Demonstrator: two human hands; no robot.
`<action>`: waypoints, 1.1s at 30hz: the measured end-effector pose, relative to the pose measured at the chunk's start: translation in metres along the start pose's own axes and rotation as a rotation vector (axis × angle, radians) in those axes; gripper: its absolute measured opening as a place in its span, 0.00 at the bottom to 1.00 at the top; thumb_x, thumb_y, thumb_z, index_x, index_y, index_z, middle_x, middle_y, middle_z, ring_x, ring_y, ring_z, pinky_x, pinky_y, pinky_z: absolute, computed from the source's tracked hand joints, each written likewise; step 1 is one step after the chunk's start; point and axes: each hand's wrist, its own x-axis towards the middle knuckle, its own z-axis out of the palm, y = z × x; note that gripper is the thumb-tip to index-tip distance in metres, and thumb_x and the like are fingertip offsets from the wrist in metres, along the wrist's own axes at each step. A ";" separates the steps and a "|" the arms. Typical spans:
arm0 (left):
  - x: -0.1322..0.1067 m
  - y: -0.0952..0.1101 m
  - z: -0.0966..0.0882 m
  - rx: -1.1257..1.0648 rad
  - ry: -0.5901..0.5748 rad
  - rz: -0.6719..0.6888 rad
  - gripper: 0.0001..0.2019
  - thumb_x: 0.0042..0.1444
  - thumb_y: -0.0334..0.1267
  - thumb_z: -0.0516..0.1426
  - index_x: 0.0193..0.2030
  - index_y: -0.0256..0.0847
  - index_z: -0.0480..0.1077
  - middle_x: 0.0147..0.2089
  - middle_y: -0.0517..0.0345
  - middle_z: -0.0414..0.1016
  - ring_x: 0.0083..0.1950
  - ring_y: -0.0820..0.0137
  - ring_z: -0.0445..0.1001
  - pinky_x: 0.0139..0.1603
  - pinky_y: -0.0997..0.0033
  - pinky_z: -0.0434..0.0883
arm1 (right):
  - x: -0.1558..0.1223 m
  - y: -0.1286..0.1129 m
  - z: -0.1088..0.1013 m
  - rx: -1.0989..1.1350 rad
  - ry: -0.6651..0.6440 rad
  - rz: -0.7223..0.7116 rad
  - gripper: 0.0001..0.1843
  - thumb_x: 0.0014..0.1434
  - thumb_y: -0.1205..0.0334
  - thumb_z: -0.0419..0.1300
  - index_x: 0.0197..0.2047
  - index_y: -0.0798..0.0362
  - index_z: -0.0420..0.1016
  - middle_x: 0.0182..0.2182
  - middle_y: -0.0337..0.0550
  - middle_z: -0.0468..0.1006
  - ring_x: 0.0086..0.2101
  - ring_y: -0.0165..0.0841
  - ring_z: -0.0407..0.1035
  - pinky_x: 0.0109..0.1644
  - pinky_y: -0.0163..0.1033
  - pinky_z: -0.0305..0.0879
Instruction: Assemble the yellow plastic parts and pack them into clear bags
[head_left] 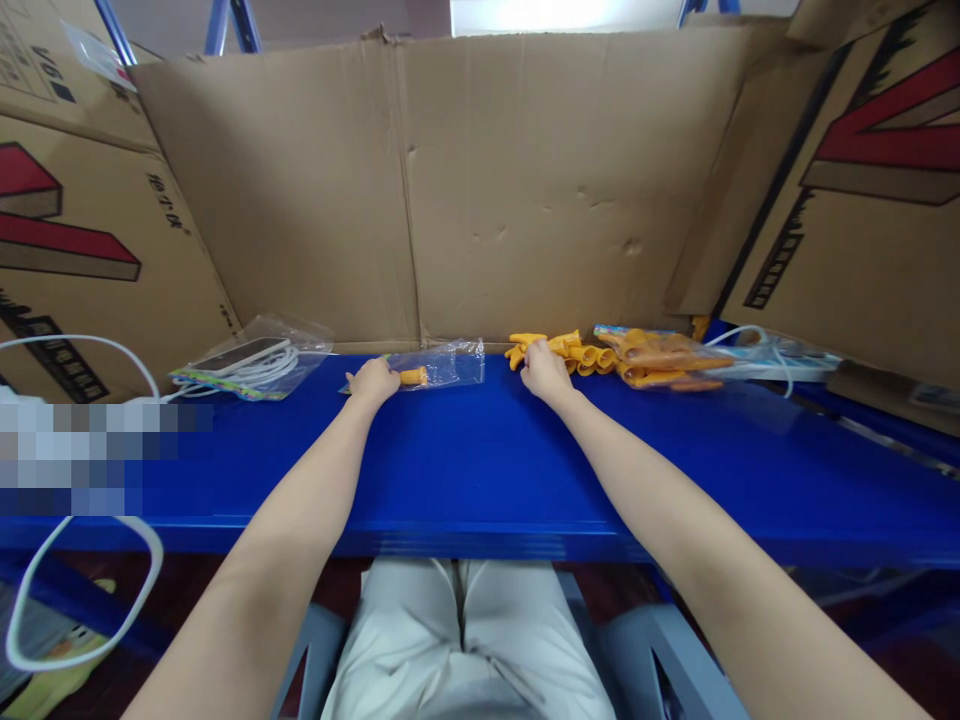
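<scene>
My left hand [375,380] is closed over a small orange piece [413,377] with a flared end, at the left part of a clear plastic bag [459,364]. Whether that piece lies inside the bag or on it, I cannot tell. My right hand [545,372] has its fingers closed at a cluster of orange hollow-ended pieces [583,355], some with finger-like prongs. One pronged piece [527,341] pokes out past its fingertips. Just right of the cluster lies a clear bag filled with orange pieces [670,357].
Both forearms reach over a blue shelf [465,460] backed by a cardboard wall [525,190]. At left is a bagged device with a white cable [274,368]. Printed cartons [82,240] stand at both sides. Another white cable [154,560] loops over the left front edge.
</scene>
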 end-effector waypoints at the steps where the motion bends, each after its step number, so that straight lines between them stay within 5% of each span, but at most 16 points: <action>1: 0.002 -0.001 0.001 -0.007 -0.003 0.010 0.17 0.53 0.36 0.53 0.49 0.37 0.73 0.52 0.41 0.75 0.55 0.52 0.71 0.58 0.48 0.62 | 0.002 0.004 0.003 0.049 0.057 0.012 0.13 0.53 0.71 0.51 0.43 0.57 0.69 0.46 0.55 0.69 0.39 0.41 0.68 0.45 0.47 0.63; 10: 0.004 -0.001 0.002 0.049 -0.039 0.041 0.14 0.54 0.35 0.51 0.42 0.38 0.76 0.48 0.44 0.77 0.52 0.55 0.74 0.51 0.59 0.69 | 0.013 0.011 -0.002 0.489 0.435 -0.051 0.10 0.52 0.67 0.53 0.39 0.54 0.68 0.41 0.51 0.71 0.40 0.38 0.67 0.47 0.45 0.63; 13: 0.003 -0.001 0.001 0.061 -0.036 0.044 0.15 0.56 0.37 0.50 0.44 0.38 0.76 0.49 0.44 0.76 0.53 0.56 0.73 0.52 0.60 0.69 | 0.008 -0.001 -0.008 0.631 0.339 -0.146 0.09 0.50 0.65 0.55 0.37 0.54 0.70 0.38 0.47 0.73 0.38 0.36 0.68 0.45 0.43 0.64; 16: 0.003 -0.001 0.000 0.058 -0.033 0.049 0.16 0.58 0.39 0.50 0.45 0.38 0.76 0.50 0.43 0.76 0.53 0.54 0.73 0.52 0.58 0.69 | 0.002 -0.011 -0.008 0.737 0.112 -0.203 0.10 0.48 0.63 0.58 0.35 0.55 0.73 0.32 0.43 0.74 0.32 0.33 0.67 0.39 0.40 0.65; 21: 0.005 -0.004 0.001 0.092 -0.017 0.075 0.15 0.57 0.42 0.51 0.41 0.41 0.78 0.46 0.47 0.78 0.52 0.57 0.74 0.51 0.62 0.70 | -0.005 -0.019 -0.006 0.707 -0.163 -0.242 0.13 0.48 0.65 0.60 0.39 0.58 0.76 0.32 0.43 0.77 0.30 0.30 0.68 0.37 0.37 0.65; 26: 0.010 -0.007 0.005 0.095 -0.007 0.111 0.15 0.57 0.44 0.52 0.36 0.43 0.78 0.42 0.49 0.79 0.48 0.58 0.75 0.48 0.66 0.71 | -0.007 -0.026 -0.006 0.582 -0.196 -0.207 0.14 0.50 0.67 0.62 0.42 0.57 0.78 0.38 0.46 0.79 0.35 0.33 0.72 0.43 0.38 0.67; 33: 0.009 -0.007 0.006 0.035 -0.011 0.105 0.14 0.56 0.43 0.52 0.37 0.43 0.78 0.43 0.49 0.79 0.49 0.60 0.75 0.48 0.68 0.70 | -0.010 -0.034 -0.020 0.373 -0.190 -0.109 0.15 0.52 0.67 0.61 0.44 0.61 0.78 0.35 0.48 0.80 0.34 0.35 0.73 0.40 0.36 0.67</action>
